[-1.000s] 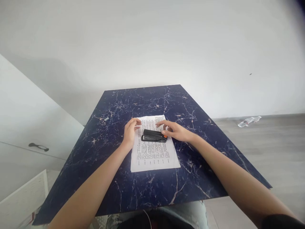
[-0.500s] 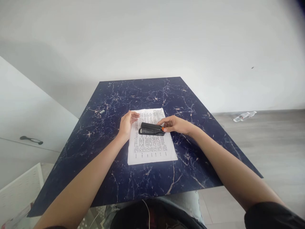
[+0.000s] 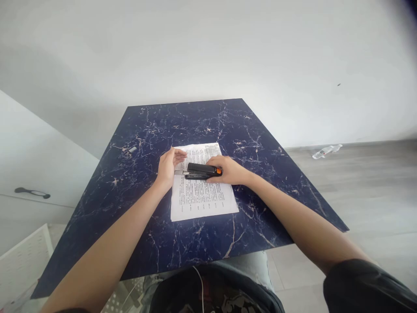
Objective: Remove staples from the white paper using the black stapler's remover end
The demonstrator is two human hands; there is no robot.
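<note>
A black stapler [image 3: 199, 168] with an orange patch at its right end is gripped in my right hand [image 3: 226, 169], above the printed paper sheets [image 3: 205, 202]. From its left end a narrow metal piece [image 3: 180, 172] sticks out and reaches my left hand. My left hand [image 3: 167, 167] rests at the left edge of the paper, fingers stretched and slightly curved over it. The metal piece ends against or just beside the palm; actual contact is unclear. The paper lies lengthwise on the dark blue marbled table [image 3: 182, 124].
On the table's left part lies a small pale grey block [image 3: 132, 149]. A clear plastic bottle [image 3: 326, 151] is on the floor by the wall [image 3: 208, 48]. White cabinet doors with a dark handle [image 3: 32, 192] stand at the left. A white cable [image 3: 200, 284] hangs over my lap.
The metal piece now sticks out of the stapler's left end. My right hand has closed further around the stapler. The whole view has shifted slightly.
</note>
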